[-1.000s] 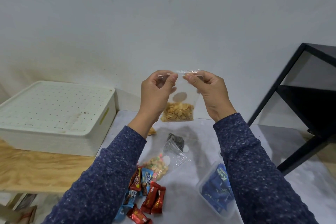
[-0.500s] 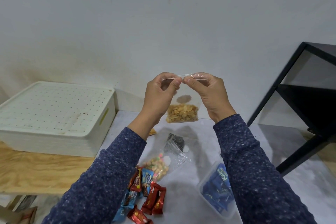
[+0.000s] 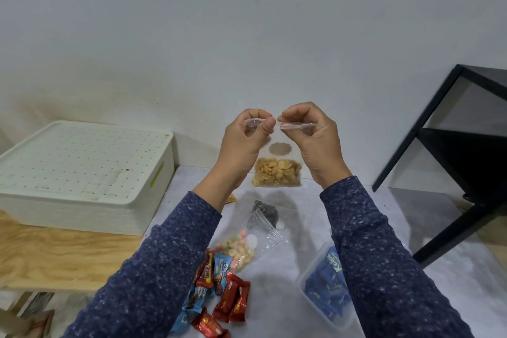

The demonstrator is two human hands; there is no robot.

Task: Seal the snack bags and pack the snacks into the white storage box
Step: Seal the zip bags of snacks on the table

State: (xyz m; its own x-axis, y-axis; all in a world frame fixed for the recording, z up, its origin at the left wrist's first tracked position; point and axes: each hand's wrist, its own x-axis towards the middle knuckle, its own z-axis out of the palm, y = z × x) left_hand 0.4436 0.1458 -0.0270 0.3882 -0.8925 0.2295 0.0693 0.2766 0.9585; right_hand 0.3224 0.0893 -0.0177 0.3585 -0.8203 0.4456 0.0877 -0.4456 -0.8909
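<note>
we hold the small clear zip bag of peanuts [image 3: 277, 175] up over the table, our left hand [image 3: 244, 143] and right hand [image 3: 312, 143] each pinching its top strip, so sealing looks underway. the clear bag of coloured puffs [image 3: 241, 248] and the red and blue wrapped candies [image 3: 219, 291] lie unpacked below; the white perforated storage box [image 3: 82, 173] at left has its lid on, so packing seems not begun.

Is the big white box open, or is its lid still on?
Shut. The white storage box has its dotted lid lying flat on top, covering it. Nothing inside shows.
</note>
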